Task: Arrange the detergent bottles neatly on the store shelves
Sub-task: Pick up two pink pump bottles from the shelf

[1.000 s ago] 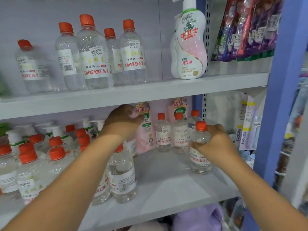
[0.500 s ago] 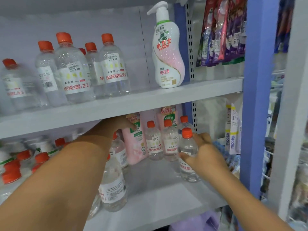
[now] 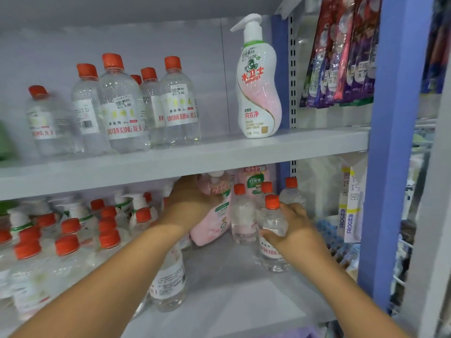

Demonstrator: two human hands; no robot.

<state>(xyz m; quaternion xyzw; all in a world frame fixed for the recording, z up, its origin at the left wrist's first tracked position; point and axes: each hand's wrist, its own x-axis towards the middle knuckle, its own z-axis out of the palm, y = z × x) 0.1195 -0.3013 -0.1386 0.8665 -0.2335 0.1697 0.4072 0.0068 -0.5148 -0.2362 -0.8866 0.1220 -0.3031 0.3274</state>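
Observation:
On the lower shelf (image 3: 234, 296), my left hand (image 3: 192, 201) grips a pink pump bottle (image 3: 214, 215) near its top, and the bottle leans left. My right hand (image 3: 292, 228) wraps around a clear detergent bottle with an orange cap (image 3: 273, 230) standing at the shelf's right. Three similar clear bottles (image 3: 244, 213) stand just behind it, and another pink bottle (image 3: 253, 184) stands at the back. Several clear orange-capped bottles (image 3: 73, 240) crowd the lower shelf's left. On the upper shelf (image 3: 195, 157) stand several clear bottles (image 3: 127, 106) and one white-pink pump bottle (image 3: 258, 81).
A blue upright post (image 3: 390, 154) bounds the shelves on the right. Purple and red packets (image 3: 341, 52) hang beside the upper shelf. White packaged goods (image 3: 351, 203) stand right of the lower shelf. One clear bottle (image 3: 168, 281) stands under my left forearm.
The view has shifted slightly down and closer. My left hand now holds the pink pump bottle nearer its top. My right hand stays on the same clear bottle.

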